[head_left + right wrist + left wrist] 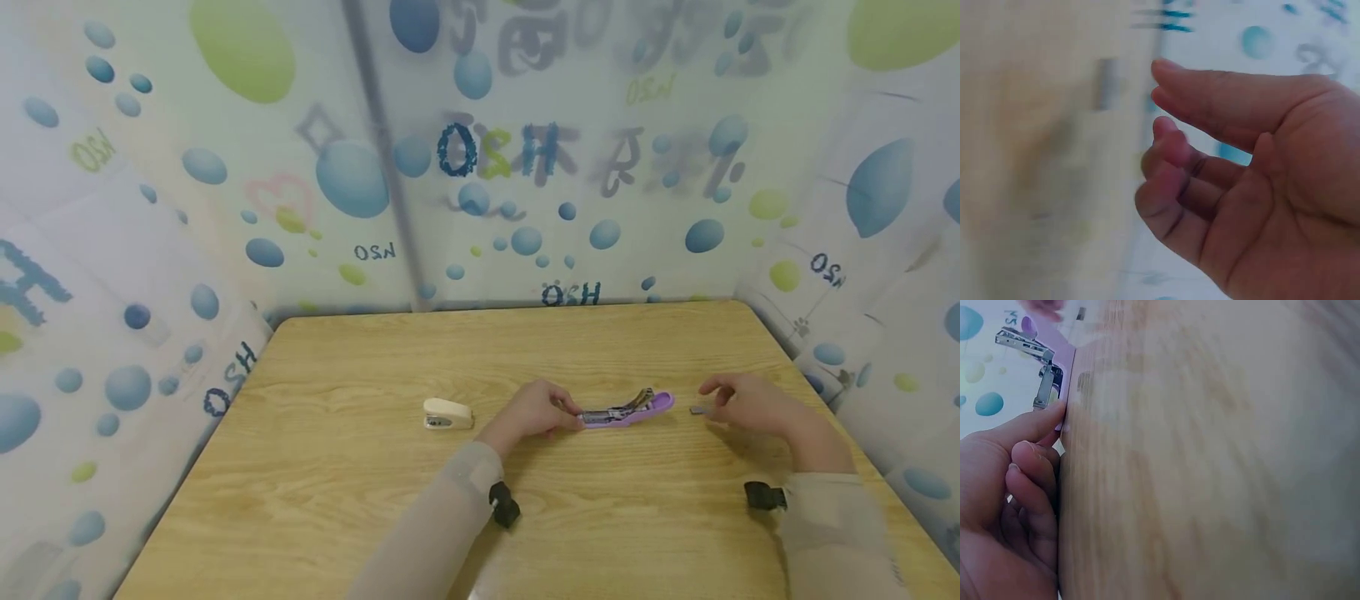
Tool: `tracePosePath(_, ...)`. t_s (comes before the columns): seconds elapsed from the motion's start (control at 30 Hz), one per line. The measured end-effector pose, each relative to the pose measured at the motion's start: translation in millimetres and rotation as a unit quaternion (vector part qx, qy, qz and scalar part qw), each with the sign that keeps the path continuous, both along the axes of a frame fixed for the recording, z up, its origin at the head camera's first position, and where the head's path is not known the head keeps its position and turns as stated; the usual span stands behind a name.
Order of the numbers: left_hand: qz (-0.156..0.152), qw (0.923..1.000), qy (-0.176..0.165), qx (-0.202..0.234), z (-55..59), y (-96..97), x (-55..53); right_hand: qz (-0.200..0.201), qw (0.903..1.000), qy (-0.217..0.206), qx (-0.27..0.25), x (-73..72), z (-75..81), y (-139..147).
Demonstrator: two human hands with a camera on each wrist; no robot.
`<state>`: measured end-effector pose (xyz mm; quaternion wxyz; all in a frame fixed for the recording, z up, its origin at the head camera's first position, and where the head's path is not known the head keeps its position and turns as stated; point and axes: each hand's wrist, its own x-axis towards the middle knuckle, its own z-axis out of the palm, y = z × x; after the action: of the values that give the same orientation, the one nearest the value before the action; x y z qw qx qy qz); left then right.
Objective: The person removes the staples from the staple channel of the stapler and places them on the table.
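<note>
A purple stapler (pixel 626 414) lies opened up on the table, its metal magazine exposed and a metal part raised at an angle. My left hand (pixel 534 408) pinches its left end between thumb and forefinger; the left wrist view shows the other fingers of that hand (pixel 1016 487) curled in beside the table. To the right of the stapler, a small grey strip (pixel 698 410), apparently staples, rests on the wood. Close by it hovers my right hand (pixel 753 408). Seen from the right wrist, that hand (pixel 1241 150) has loosely bent fingers with nothing between them, and the blurred strip (pixel 1106 84) sits apart from them.
A small cream stapler (pixel 448 414) stands on the wooden table (pixel 337 483), left of my left hand. Patterned curtains (pixel 480 233) with blue and green drops enclose the table's back and sides. Each sleeve has a black strap piece near the wrist.
</note>
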<state>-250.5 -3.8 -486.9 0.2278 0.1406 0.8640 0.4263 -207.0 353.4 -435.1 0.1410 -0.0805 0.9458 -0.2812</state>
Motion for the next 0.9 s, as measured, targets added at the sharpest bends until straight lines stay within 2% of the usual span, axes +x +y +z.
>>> tracePosePath(0.13,-0.002,1.0000,0.001,0.003,1.5,0.8,-0.1,0.010,0.9991,0.038,0.012,12.3,33.9,-12)
tracePosePath(0.23,-0.004,1.0000,0.002,0.004,2.5,0.5,0.8,0.020,0.9978,0.061,0.013,14.3,57.4,-24)
tracePosePath(0.33,-0.016,0.9998,0.007,0.002,6.2,-2.5,2.1,0.034,0.9967,0.072,0.016,7.6,78.9,-39)
tracePosePath(0.47,-0.033,0.9990,0.021,-0.024,21.6,-13.8,2.9,0.050,0.9958,0.074,0.022,-4.9,100.2,-62)
tracePosePath(0.57,-0.035,0.9980,0.034,-0.041,38.5,-30.0,-1.3,0.063,0.9951,0.068,0.033,-12.8,108.7,-83)
tracePosePath(0.7,-0.025,0.9964,0.056,-0.059,62.4,-61.4,-11.2,0.089,0.9946,0.042,0.035,-22.1,111.9,-116)
tracePosePath(0.9,0.002,0.9902,0.092,-0.105,87.6,-122.1,-20.1,0.115,0.9932,0.018,-0.004,-30.1,99.2,-173)
